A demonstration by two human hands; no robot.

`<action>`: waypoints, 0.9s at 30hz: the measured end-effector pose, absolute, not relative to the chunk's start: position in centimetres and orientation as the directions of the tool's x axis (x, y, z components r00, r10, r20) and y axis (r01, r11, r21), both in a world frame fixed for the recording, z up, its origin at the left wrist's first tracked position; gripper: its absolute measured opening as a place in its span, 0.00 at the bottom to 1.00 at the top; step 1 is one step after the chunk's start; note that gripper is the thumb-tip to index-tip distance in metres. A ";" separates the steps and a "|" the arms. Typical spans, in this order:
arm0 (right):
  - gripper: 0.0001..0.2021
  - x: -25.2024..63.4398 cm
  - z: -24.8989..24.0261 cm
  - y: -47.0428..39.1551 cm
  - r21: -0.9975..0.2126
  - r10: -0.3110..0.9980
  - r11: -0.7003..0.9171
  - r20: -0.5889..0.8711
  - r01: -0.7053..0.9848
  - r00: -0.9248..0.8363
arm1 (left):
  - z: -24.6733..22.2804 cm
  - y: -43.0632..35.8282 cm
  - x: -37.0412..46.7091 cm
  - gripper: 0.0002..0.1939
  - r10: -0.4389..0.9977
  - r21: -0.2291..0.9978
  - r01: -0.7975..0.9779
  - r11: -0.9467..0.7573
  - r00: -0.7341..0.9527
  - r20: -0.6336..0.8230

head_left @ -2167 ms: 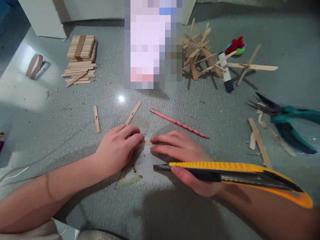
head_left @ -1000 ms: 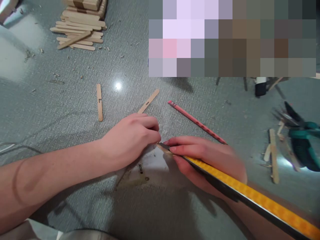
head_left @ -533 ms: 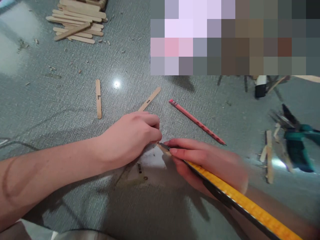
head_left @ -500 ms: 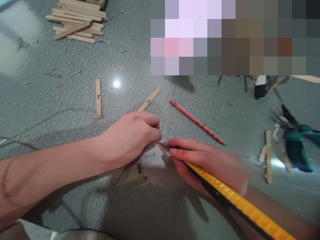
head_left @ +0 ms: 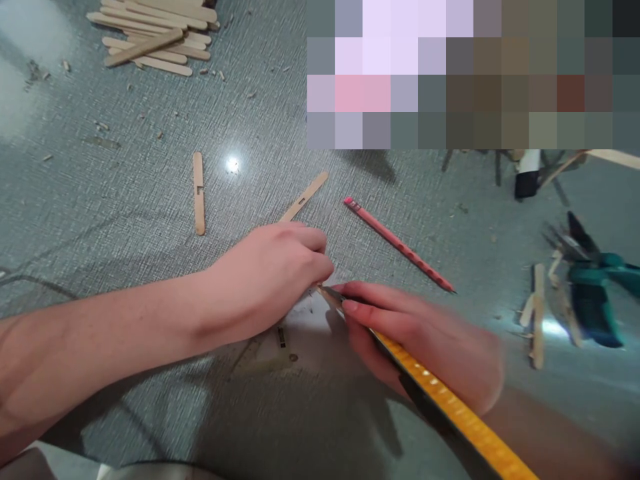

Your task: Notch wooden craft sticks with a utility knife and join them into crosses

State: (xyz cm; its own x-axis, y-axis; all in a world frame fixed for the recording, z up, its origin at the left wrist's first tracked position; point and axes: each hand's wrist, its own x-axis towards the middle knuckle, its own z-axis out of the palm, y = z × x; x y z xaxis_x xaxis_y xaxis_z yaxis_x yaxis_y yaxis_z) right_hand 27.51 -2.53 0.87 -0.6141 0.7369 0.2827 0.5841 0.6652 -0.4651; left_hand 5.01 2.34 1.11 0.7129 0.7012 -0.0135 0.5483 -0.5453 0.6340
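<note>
My right hand [head_left: 415, 333], its edges smeared by motion, is closed around a long yellow-and-black utility knife [head_left: 450, 408]. The blade points up and left, against a narrow piece of wood, seemingly a craft stick [head_left: 334, 301], just below the left fingertips. My left hand [head_left: 280, 267] rests closed on the table with its fingers curled over that wood; most of the piece is hidden. Behind the left knuckles lies a slotted craft stick [head_left: 306, 197], its near end covered by the hand. A notched craft stick [head_left: 199, 210] lies farther left.
A red pencil [head_left: 400, 245] lies beyond my right hand. Several plain craft sticks [head_left: 155, 40] are piled at the back left. Green-handled pliers [head_left: 593, 293] and wood offcuts [head_left: 538, 317] lie at the right. A clear plastic piece [head_left: 260, 360] sits below the hands; wood crumbs are scattered about.
Both hands have shifted slightly right in the picture, along with the table items. The knife's rear end has swung left and down while its tip stays by the left fingertips.
</note>
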 end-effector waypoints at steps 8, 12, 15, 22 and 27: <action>0.14 27.5 1.2 -1.6 -0.587 0.730 0.640 0.264 0.495 -0.630 | 1.1 2.8 5.1 0.11 0.658 0.625 0.531 -0.572 0.752 -0.037; 0.11 27.9 1.1 -0.6 -0.674 0.697 0.623 0.249 0.397 -0.673 | 1.1 3.6 5.0 0.12 0.602 0.635 0.485 -0.602 0.798 -0.039; 0.08 28.2 1.0 0.5 -0.733 0.652 0.605 0.230 0.312 -0.723 | 0.9 4.3 4.8 0.13 0.545 0.630 0.433 -0.645 0.838 -0.018; 0.08 28.5 1.1 1.7 -0.823 0.641 0.520 0.199 0.228 -0.741 | 0.6 5.5 4.9 0.12 0.438 0.593 0.332 -0.733 0.898 0.038; 0.10 28.5 0.8 1.4 -0.826 0.652 0.516 0.205 0.228 -0.730 | 0.8 5.6 5.0 0.12 0.417 0.583 0.326 -0.745 0.909 0.024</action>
